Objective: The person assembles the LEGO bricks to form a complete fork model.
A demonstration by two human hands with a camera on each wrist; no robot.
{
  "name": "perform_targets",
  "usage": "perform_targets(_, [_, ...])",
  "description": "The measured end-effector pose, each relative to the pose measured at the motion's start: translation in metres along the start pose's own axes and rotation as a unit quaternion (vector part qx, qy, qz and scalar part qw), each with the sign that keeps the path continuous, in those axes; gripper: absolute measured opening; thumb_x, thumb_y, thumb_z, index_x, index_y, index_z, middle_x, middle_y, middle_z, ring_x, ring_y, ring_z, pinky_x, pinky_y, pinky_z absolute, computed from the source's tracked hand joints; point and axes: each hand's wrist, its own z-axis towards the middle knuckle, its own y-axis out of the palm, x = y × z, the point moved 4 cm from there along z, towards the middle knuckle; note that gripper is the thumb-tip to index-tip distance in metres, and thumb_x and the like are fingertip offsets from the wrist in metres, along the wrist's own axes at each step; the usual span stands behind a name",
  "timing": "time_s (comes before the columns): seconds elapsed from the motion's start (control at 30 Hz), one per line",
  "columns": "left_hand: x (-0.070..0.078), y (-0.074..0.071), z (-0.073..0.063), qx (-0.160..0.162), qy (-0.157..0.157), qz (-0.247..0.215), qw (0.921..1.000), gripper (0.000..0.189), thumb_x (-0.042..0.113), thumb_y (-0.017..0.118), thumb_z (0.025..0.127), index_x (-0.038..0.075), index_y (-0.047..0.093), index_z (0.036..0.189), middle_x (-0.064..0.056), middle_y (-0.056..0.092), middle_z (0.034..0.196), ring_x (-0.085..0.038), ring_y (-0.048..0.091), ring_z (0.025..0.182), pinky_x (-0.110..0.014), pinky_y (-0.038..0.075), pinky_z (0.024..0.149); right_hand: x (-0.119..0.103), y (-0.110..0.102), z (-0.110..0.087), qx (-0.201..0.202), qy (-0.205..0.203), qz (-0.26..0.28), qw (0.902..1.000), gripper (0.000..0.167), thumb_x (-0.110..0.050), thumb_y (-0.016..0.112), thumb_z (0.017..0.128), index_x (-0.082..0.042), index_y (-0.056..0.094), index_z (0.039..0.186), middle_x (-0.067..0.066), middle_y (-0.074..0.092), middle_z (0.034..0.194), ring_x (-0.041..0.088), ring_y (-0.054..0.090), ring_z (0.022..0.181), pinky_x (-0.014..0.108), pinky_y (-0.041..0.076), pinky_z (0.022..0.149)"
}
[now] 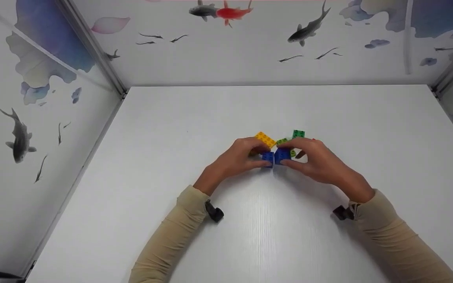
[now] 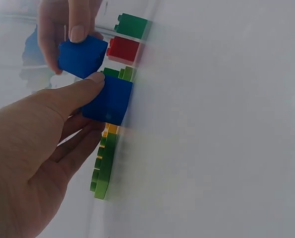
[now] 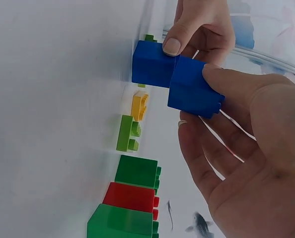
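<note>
My left hand (image 1: 240, 157) grips a blue brick (image 1: 266, 158) between thumb and fingers, low against the white table. The second blue brick (image 1: 282, 156), pinched by my right hand (image 1: 321, 161), is right beside it. In the right wrist view this second blue brick (image 3: 189, 87) is tilted and raised off the table, with one edge close against the left hand's blue brick (image 3: 150, 64). Whether the two touch or are joined, I cannot tell. Both bricks have their studs partly covered by fingers.
Behind the hands lie a yellow brick (image 1: 266, 138), a light green brick (image 3: 125, 133), dark green bricks (image 3: 136, 170) and a red brick (image 3: 130, 197). A long green brick (image 2: 105, 166) lies past the left fingers. Walls with fish pictures border the table (image 1: 195, 114).
</note>
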Motion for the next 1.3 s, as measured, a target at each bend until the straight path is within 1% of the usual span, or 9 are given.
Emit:
perform_targets(0.2, [0.000, 0.001, -0.002, 0.005, -0.009, -0.014, 0.9998, 0.037, 0.030, 0.081, 0.099, 0.009, 0.073, 0.129, -0.005, 0.074, 0.124, -0.017, 0.071, 0.111, -0.027, 0.060, 0.103, -0.004, 0.002, 0.004, 0.014, -0.015, 0.001, 0.9998, 0.048, -0.015, 0.087, 0.094, -0.012, 0.071, 0.139, 0.003, 0.077, 0.131, 0.022, 0.074, 0.110, 0.047, 0.066, 0.083])
perform_targets(0.37, [-0.002, 0.002, -0.002, 0.012, -0.004, -0.016, 0.9998, 0.039, 0.029, 0.084, 0.097, 0.008, 0.075, 0.128, -0.008, 0.075, 0.123, -0.021, 0.074, 0.110, -0.030, 0.062, 0.100, -0.006, 0.006, 0.006, 0.016, -0.020, 0.004, 0.9997, 0.047, -0.017, 0.086, 0.095, -0.012, 0.071, 0.139, 0.001, 0.077, 0.133, 0.020, 0.074, 0.112, 0.043, 0.065, 0.083])
perform_targets(0.57, [-0.003, 0.003, -0.002, 0.022, -0.005, -0.025, 0.9994, 0.040, 0.026, 0.086, 0.095, 0.006, 0.074, 0.128, -0.009, 0.077, 0.121, -0.024, 0.075, 0.110, -0.032, 0.063, 0.100, -0.005, 0.010, 0.011, 0.013, -0.018, 0.020, 0.9995, 0.046, -0.017, 0.085, 0.096, -0.011, 0.071, 0.139, 0.002, 0.076, 0.133, 0.020, 0.073, 0.111, 0.047, 0.065, 0.083])
perform_targets(0.67, [-0.003, 0.004, -0.002, 0.024, -0.006, -0.028, 0.9993, 0.040, 0.025, 0.086, 0.095, 0.006, 0.074, 0.128, -0.010, 0.077, 0.121, -0.024, 0.075, 0.109, -0.033, 0.063, 0.099, -0.004, 0.012, 0.013, 0.018, -0.019, 0.025, 0.9993, 0.045, -0.017, 0.085, 0.096, -0.011, 0.071, 0.139, 0.002, 0.076, 0.132, 0.020, 0.073, 0.110, 0.046, 0.065, 0.082])
perform_targets(0.77, [-0.003, 0.004, -0.002, 0.026, -0.009, -0.026, 0.9993, 0.041, 0.025, 0.086, 0.095, 0.005, 0.074, 0.128, -0.010, 0.077, 0.121, -0.024, 0.075, 0.108, -0.033, 0.063, 0.098, -0.003, 0.013, 0.015, 0.022, -0.024, 0.028, 0.9991, 0.046, -0.017, 0.085, 0.096, -0.011, 0.071, 0.139, 0.002, 0.076, 0.132, 0.019, 0.073, 0.110, 0.042, 0.064, 0.081])
perform_targets(0.9, [-0.004, 0.003, -0.003, 0.029, -0.012, -0.023, 0.9992, 0.042, 0.025, 0.087, 0.094, 0.004, 0.073, 0.128, -0.010, 0.076, 0.120, -0.023, 0.075, 0.107, -0.033, 0.063, 0.097, -0.004, 0.015, 0.018, 0.024, -0.029, 0.029, 0.9989, 0.047, -0.016, 0.085, 0.095, -0.012, 0.071, 0.139, 0.002, 0.077, 0.131, 0.020, 0.073, 0.111, 0.039, 0.065, 0.082])
perform_targets(1.07, [-0.004, 0.003, -0.003, 0.028, -0.016, -0.020, 0.9993, 0.042, 0.027, 0.086, 0.095, 0.006, 0.072, 0.128, -0.008, 0.075, 0.121, -0.019, 0.074, 0.107, -0.031, 0.063, 0.096, -0.004, 0.017, 0.021, 0.020, -0.024, 0.026, 0.9992, 0.047, -0.017, 0.085, 0.096, -0.014, 0.071, 0.141, 0.003, 0.076, 0.132, 0.022, 0.074, 0.113, 0.042, 0.066, 0.084])
perform_targets(1.3, [-0.004, 0.003, -0.002, 0.033, -0.017, -0.018, 0.9992, 0.041, 0.029, 0.087, 0.094, 0.007, 0.072, 0.126, -0.007, 0.074, 0.119, -0.017, 0.071, 0.104, -0.031, 0.062, 0.093, -0.004, 0.018, 0.024, 0.024, -0.015, 0.027, 0.9992, 0.046, -0.018, 0.084, 0.096, -0.013, 0.071, 0.140, 0.003, 0.076, 0.132, 0.023, 0.074, 0.114, 0.046, 0.066, 0.084])
